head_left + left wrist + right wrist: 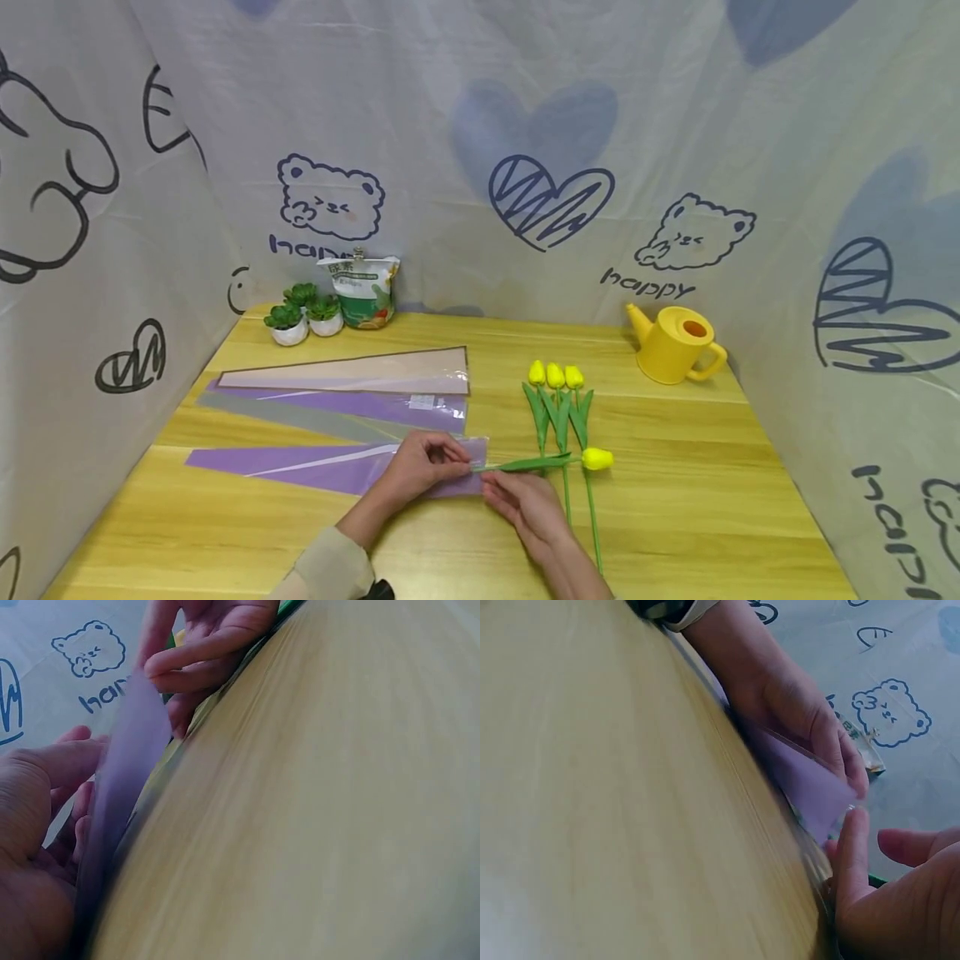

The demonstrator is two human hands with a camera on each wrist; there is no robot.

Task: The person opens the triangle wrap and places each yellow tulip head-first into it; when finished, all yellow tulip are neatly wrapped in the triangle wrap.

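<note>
My left hand (pixel 423 462) pinches the open end of a purple film flower sleeve (pixel 322 468). In both wrist views this purple sleeve (pixel 127 765) stands raised off the table by its end. My right hand (pixel 525 504) meets the sleeve's corner with its fingertips; in the right wrist view its index finger (pixel 853 851) is straight and the thumb apart from it. Between the hands a yellow tulip (pixel 597 459) lies sideways, its stem end over the sleeve's mouth and its leaf just above my right thumb. Three more tulips (pixel 555 375) lie upright in the head view, stems partly behind my right hand.
Behind lie more flat sleeves, one pale with a dark border (pixel 360 373), one purple (pixel 397 407) and one grey (pixel 285 417). Small potted succulents (pixel 288 335) and a clipped bag (pixel 365 292) stand at the back left, a yellow watering can (pixel 667 354) at the back right.
</note>
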